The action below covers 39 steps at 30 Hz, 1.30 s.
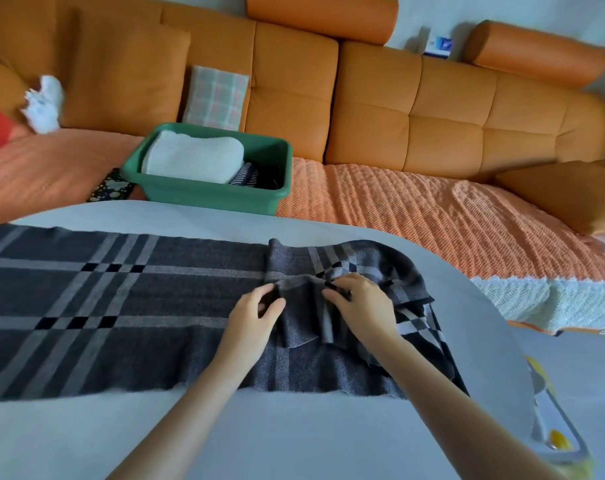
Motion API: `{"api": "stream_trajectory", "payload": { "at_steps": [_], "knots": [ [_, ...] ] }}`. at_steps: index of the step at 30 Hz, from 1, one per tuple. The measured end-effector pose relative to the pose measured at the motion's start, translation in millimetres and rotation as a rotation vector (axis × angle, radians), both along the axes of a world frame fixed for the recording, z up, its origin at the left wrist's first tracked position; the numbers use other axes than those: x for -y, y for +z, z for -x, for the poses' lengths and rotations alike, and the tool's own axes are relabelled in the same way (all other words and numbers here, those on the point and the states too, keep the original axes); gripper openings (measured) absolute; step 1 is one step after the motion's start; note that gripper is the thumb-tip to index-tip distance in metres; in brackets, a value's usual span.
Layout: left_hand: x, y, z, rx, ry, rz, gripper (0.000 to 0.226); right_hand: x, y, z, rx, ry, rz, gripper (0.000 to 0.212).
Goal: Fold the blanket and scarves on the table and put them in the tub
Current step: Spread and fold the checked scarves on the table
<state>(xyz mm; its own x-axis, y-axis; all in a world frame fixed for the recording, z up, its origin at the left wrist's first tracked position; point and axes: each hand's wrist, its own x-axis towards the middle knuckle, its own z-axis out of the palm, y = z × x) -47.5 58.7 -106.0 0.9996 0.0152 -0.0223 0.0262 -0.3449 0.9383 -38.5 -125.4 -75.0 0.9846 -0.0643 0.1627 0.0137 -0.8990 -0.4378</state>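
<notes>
Here both hands, left hand (pixel 256 315) and right hand (pixel 358 303), pinch a bunched fold of the plaid scarf (pixel 121 306) near the counter's (pixel 294 438) right edge.

Orange sofa (pixel 432 109), plaid cushion (pixel 216 97), crumpled white cloth (pixel 43 103)

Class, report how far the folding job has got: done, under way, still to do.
Done: a folded white blanket and a striped cloth lie in the green tub. Under way: the left hand and right hand pinch the bunched end of the plaid scarf on the table. Left: fold that scarf and put it in the tub.
</notes>
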Motion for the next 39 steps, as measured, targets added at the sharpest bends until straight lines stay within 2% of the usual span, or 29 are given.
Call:
{"api": "stream_trajectory", "payload": {
  "at_steps": [2,5,7,10,13,19,22,25,28,31,33,36,38,39],
  "knots": [
    [3,0,-4,0.183,0.019,-0.184,0.050,-4,0,2,-0.019,0.057,-0.031,0.032],
    [13,5,-10,0.404,-0.133,-0.370,0.049,21,-3,-1,0.008,-0.087,-0.223,0.028],
    [26,5,-12,0.388,-0.276,-0.516,0.047,54,-10,-6,0.010,-0.244,-0.248,0.034],
    [39,-4,-15,0.300,-0.349,-0.721,0.056,103,-20,-9,-0.146,-0.431,-0.140,0.051],
    [42,-10,-16,0.325,-0.302,-0.791,0.054,124,-26,-13,-0.195,-0.372,-0.193,0.045],
    [41,-11,-25,0.427,-0.165,-0.573,0.023,134,-20,-16,-0.099,-0.352,-0.185,0.011],
    [37,-6,-27,0.420,-0.122,-0.467,0.017,126,5,-17,0.029,-0.357,-0.218,0.010],
    [38,7,-19,0.391,-0.111,-0.348,0.014,98,39,-22,0.114,-0.220,-0.286,0.010],
    [57,26,-3,0.315,-0.174,-0.220,0.029,68,63,-36,0.173,-0.086,-0.435,0.010],
    [86,41,5,0.001,-0.228,0.046,0.062,49,76,-49,0.200,-0.026,-0.486,0.009],
    [103,45,3,-0.135,-0.198,0.199,0.069,40,80,-55,0.197,-0.011,-0.520,0.009],
    [118,40,-2,-0.186,-0.069,0.325,0.041,32,79,-61,0.157,-0.052,-0.626,0.010],
    [117,35,-2,-0.155,0.002,0.352,0.014,28,75,-64,0.132,-0.083,-0.687,0.010],
    [113,33,-1,-0.120,0.038,0.340,0.009,26,72,-65,0.119,-0.089,-0.704,0.009]
  ]
}}
